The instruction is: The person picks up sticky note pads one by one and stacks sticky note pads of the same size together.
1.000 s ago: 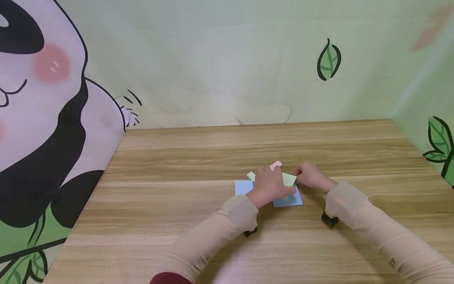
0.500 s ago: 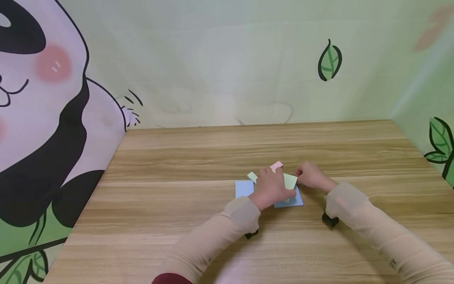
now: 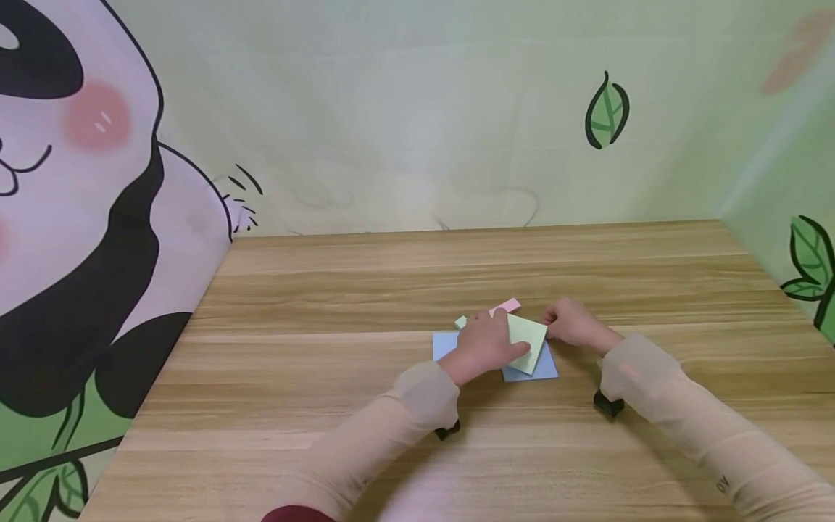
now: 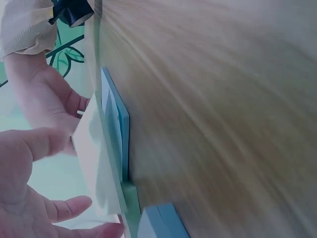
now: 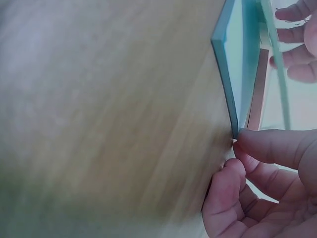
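Note:
Over a pale green square pad [image 3: 527, 341] lies my left hand [image 3: 484, 345], fingers spread and loosely bent. In the left wrist view its thumb [image 4: 47, 142] is by the pad's corner; contact is unclear. The green pad sits turned above a blue square pad [image 3: 546, 366], with a gap between them in the right wrist view. My right hand [image 3: 575, 323] is at the blue pad's far right corner, its thumb and forefinger pinching that corner in the right wrist view. The other right fingers curl against the table.
A second blue square [image 3: 445, 346] lies left, partly under the left hand. A pink strip [image 3: 507, 306] and a small green piece [image 3: 460, 322] show behind the hand. All are on a wooden table [image 3: 293, 377] before a panda-printed wall [image 3: 391, 145].
My left hand has shifted left, uncovering more of the green pad, while the small green piece is more hidden. More of the pink strip shows. The right hand stays put.

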`<action>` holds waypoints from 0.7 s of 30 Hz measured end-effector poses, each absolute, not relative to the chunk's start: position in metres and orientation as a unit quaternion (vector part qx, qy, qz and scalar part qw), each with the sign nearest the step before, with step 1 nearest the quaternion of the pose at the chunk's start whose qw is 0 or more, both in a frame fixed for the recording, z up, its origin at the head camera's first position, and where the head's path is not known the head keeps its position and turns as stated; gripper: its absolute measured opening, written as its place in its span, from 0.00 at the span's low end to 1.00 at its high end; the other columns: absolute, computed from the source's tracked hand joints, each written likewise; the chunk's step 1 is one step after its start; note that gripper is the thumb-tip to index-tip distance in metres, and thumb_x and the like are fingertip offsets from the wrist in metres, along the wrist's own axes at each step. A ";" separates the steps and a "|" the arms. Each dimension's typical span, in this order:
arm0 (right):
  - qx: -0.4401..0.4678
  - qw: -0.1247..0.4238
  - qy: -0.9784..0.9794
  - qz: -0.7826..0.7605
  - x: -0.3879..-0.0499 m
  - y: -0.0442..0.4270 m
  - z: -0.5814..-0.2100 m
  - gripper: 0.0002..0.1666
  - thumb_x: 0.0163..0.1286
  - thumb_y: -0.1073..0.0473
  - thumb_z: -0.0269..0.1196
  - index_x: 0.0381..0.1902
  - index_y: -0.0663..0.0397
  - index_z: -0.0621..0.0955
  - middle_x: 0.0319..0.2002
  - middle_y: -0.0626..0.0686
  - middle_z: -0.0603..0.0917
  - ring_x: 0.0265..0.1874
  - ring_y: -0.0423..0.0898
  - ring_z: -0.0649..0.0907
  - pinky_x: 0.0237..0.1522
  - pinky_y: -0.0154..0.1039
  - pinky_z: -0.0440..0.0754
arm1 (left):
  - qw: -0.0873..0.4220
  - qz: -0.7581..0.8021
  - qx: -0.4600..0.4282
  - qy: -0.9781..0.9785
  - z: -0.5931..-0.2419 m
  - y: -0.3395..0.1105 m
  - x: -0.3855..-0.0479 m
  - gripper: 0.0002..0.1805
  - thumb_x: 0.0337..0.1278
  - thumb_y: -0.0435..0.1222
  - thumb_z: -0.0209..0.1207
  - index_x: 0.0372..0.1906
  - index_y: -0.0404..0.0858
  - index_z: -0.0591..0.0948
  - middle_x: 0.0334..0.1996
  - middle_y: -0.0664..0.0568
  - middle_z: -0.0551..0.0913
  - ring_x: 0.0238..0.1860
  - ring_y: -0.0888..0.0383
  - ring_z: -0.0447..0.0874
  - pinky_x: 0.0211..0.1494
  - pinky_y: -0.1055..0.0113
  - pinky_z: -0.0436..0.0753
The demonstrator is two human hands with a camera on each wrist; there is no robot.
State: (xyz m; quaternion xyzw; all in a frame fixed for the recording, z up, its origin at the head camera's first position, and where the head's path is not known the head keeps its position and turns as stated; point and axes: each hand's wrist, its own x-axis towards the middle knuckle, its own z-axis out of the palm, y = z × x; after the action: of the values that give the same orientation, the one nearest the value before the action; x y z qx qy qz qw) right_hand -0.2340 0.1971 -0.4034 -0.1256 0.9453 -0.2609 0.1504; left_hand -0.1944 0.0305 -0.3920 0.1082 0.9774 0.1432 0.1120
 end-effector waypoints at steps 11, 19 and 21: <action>-0.149 0.141 0.940 -0.271 -0.232 0.200 -0.402 0.05 0.52 0.70 0.55 0.19 0.63 0.74 0.15 0.47 0.69 0.14 0.39 0.68 0.18 0.32 0.65 | 0.098 0.161 0.155 0.970 -0.391 0.012 -0.196 0.13 0.47 0.39 0.56 0.37 0.35 0.72 0.22 0.52 0.73 0.23 0.57 0.70 0.20 0.69 0.67; -0.133 0.161 0.937 -0.281 -0.232 0.200 -0.401 0.06 0.56 0.67 0.54 0.23 0.64 0.76 0.16 0.48 0.71 0.13 0.39 0.69 0.19 0.32 0.67 | 0.108 0.156 0.157 0.969 -0.392 0.011 -0.197 0.11 0.49 0.38 0.55 0.36 0.35 0.73 0.21 0.52 0.72 0.22 0.58 0.70 0.20 0.70 0.66; -0.120 0.170 0.935 -0.288 -0.232 0.200 -0.401 0.07 0.57 0.66 0.54 0.25 0.65 0.77 0.16 0.48 0.71 0.14 0.39 0.70 0.19 0.32 0.68 | 0.113 0.159 0.154 0.969 -0.391 0.011 -0.197 0.10 0.49 0.37 0.55 0.35 0.35 0.73 0.20 0.52 0.72 0.21 0.58 0.69 0.19 0.70 0.66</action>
State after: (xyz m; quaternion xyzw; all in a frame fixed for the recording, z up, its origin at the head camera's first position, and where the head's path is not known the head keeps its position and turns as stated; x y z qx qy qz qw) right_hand -0.2323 0.2004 -0.4010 -0.1201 0.9349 -0.2875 0.1698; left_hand -0.1975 0.0111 -0.3913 0.1544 0.9685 0.1594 0.1126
